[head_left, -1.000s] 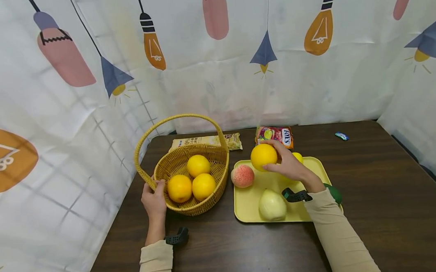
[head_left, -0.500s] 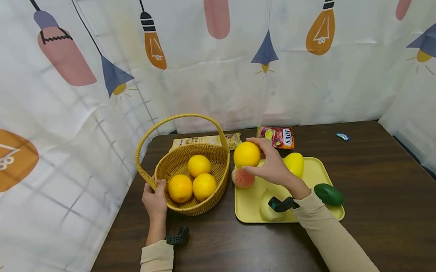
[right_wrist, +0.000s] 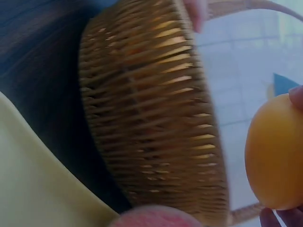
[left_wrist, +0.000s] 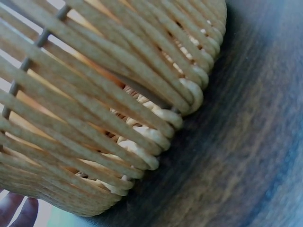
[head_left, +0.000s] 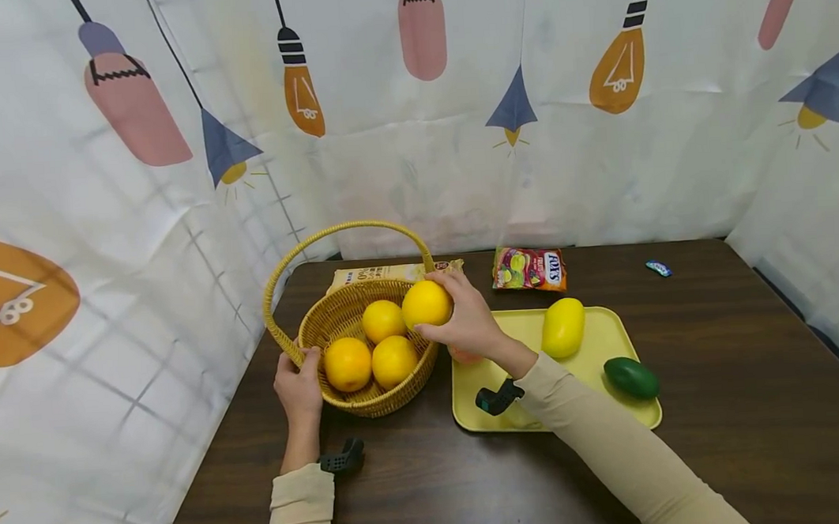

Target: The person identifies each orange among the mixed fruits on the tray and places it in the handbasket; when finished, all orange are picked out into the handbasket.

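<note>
My right hand (head_left: pixel 471 320) grips an orange (head_left: pixel 426 303) over the right rim of a woven basket (head_left: pixel 425 375). In the right wrist view that orange (right_wrist: pixel 277 156) is above the rim, held between thumb and fingers. Inside the basket lie three more oranges (head_left: pixel 348 364). With my left hand (head_left: pixel 300 385) I hold the basket's left side, the thumb at the foot of its arched handle (head_left: pixel 346 226). The left wrist view is filled by the basket's woven wall (left_wrist: pixel 94 94), close to the dark tabletop, with fingertips (left_wrist: pixel 26 213) at the lower left corner.
Right of the basket is a yellow tray (head_left: pixel 594 328) with a yellow mango-shaped fruit (head_left: pixel 563 328), a dark green avocado-like fruit (head_left: pixel 631 377) and a peach (head_left: pixel 465 355), partly hidden. Behind stand a red candy bag (head_left: pixel 529 269), a cream-coloured packet (head_left: pixel 370 276) and a small blue wrapper (head_left: pixel 658 268).
My right hand has carried the orange leftward from over the tray, past the peach, to the basket's right rim. My left hand stays on the basket.
</note>
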`<action>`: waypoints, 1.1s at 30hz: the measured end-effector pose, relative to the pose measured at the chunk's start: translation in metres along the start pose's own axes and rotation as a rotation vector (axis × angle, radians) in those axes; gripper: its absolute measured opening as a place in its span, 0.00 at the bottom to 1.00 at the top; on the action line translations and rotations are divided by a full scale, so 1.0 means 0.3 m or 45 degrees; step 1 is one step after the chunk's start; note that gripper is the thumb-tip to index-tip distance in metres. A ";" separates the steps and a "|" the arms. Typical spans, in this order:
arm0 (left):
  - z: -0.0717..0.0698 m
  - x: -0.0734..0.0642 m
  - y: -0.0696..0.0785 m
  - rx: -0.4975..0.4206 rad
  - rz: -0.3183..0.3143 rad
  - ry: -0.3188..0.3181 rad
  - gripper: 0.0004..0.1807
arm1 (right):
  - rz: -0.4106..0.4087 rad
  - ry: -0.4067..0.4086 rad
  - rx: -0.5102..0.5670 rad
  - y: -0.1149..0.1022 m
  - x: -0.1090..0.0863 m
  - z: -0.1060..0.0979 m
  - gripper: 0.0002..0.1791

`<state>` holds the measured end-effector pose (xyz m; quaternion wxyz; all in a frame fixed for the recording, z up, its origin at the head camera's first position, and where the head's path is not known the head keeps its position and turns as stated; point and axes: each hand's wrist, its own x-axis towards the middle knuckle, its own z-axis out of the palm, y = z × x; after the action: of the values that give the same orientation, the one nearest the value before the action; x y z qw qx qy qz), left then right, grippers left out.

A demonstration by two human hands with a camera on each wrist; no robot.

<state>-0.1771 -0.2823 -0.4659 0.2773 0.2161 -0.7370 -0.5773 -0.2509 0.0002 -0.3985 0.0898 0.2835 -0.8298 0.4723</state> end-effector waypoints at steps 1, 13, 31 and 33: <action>0.000 -0.001 0.001 0.003 0.000 -0.003 0.20 | 0.011 -0.012 -0.019 0.003 0.001 0.012 0.43; 0.003 -0.003 0.013 -0.008 0.014 -0.017 0.19 | 0.131 -0.170 -0.092 0.011 0.009 0.081 0.46; -0.004 -0.003 0.006 -0.011 -0.010 -0.003 0.20 | 0.211 -0.437 -0.242 0.016 0.080 0.065 0.45; -0.005 -0.004 0.006 -0.009 -0.013 -0.003 0.21 | 0.204 -0.454 -0.238 0.014 0.078 0.063 0.44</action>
<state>-0.1751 -0.2821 -0.4639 0.2744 0.2182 -0.7340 -0.5817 -0.2703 -0.0229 -0.4020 -0.0705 0.2860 -0.8926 0.3415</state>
